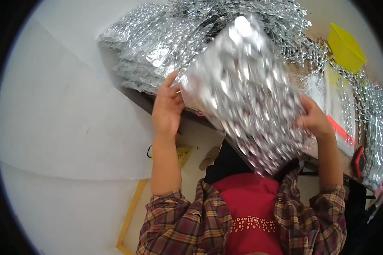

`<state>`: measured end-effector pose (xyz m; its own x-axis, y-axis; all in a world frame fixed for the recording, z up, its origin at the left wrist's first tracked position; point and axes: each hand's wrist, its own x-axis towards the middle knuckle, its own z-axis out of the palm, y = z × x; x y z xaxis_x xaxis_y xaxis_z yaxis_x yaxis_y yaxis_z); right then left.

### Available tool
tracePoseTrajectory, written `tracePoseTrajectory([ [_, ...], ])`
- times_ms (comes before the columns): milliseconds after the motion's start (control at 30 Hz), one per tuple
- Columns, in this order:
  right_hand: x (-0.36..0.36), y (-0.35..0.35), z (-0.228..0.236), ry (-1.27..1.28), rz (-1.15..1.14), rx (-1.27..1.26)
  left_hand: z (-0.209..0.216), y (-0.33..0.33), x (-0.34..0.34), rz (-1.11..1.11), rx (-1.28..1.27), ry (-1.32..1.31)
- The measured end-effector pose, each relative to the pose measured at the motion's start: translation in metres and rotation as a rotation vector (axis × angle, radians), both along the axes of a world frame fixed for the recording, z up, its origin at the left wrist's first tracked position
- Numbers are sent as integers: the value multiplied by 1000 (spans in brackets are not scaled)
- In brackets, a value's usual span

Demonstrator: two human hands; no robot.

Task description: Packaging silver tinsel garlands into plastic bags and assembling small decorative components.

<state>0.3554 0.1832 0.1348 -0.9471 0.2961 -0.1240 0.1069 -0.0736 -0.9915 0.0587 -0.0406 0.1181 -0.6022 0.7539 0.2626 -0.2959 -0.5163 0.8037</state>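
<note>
A flat clear plastic bag of silver teardrop strands (247, 93) is held up tilted in front of me, smeared by motion. My right hand (315, 117) grips its right edge, fingers partly behind it. At the upper left edge of the bag, the bent fingers of my left hand (168, 106) close on the plastic; part of their contact is hard to make out. Behind the bag, a high stack of similar silver bags (144, 55) lies on the table. Loose silver strands (281, 17) are heaped beside that stack.
On the right side of the table are a yellow folder-like piece (347, 49), clear plastic sleeves (342, 108) with a red-orange strip, a red-and-black object (358, 161) and more hanging silver strands (375, 131). A white wall (64, 114) rises at left. Yellow tape (130, 219) marks the floor.
</note>
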Motion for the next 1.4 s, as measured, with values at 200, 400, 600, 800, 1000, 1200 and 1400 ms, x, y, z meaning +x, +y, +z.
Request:
tracePoseTrajectory([
  [200,-144,-10,42,384,-395,-139,-76,-38,3,210,-344,-109],
  [400,-311,-9,68,444,-286,-496,-128,-83,18,224,-444,-330],
  [600,-380,0,43,119,-97,-222,-139,-112,10,299,-491,-439],
  [800,-339,10,36,-29,-62,275,-37,-51,-28,556,-399,442],
  [1000,-313,8,17,61,28,433,82,92,-83,807,-145,1618],
  [1200,-169,-18,-43,33,45,188,66,176,-124,728,-913,2025],
  [1400,-20,-19,-67,-196,-244,-51,58,161,-172,609,-1177,2007],
])
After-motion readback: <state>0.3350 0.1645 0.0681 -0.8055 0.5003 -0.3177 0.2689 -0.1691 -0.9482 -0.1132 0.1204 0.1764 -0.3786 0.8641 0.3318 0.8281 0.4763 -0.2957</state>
